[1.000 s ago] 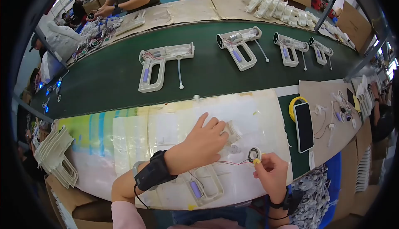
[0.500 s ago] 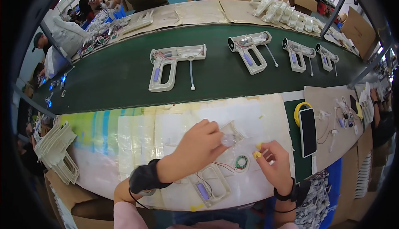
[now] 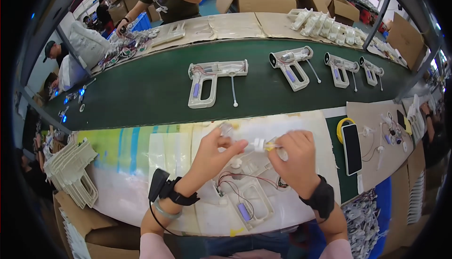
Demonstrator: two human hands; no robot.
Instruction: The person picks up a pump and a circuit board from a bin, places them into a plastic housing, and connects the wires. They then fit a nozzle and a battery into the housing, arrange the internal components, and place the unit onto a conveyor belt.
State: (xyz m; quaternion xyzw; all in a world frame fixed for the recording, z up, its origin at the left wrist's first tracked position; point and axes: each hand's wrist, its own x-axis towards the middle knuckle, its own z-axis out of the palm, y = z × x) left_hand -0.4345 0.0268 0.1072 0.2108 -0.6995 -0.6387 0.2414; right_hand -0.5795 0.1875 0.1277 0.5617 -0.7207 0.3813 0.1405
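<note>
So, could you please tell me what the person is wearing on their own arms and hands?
Pale pink sleeves cover the lower forearms near the elbows. Behind the left hand are a black strap, a boxy black device with a thin black cable, and a greyish bracelet. Behind the right hand is a black wristband.

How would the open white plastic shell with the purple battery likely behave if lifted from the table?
The shell would probably stay stiff: its outline looks moulded and firm. The wires look floppy, lying in thin, loose curves, so they might trail or snag. The battery, lying toward the near end, may make that end feel heavier.
</note>
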